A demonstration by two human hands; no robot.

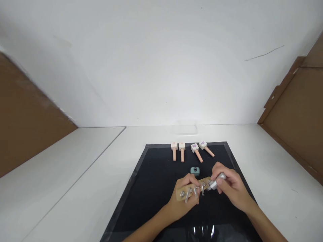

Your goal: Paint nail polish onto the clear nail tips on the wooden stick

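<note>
My left hand (185, 195) grips a tan strip (179, 195) bearing small round metal fittings and narrow, shiny, translucent pieces that look like nail tips. Its fingers wrap around the strip's middle, and the strip slants up to the right. Between the thumb and fingers of my right hand (230, 185) is a silver cylinder (217, 181). The cylinder's lower left end is close to the strip's right end; I cannot tell whether they touch. Just beyond the strip lies a small teal case (195, 171) with a dark round spot on top.
Beyond my hands lie several nail polish bottles (182, 146) with peach caps on a black mat (151, 178). A clear tray (186, 129) stands by the white back wall (161, 67). Brown boards (297, 117) flank the white table (101, 174). Bright reflections show on the mat's near part.
</note>
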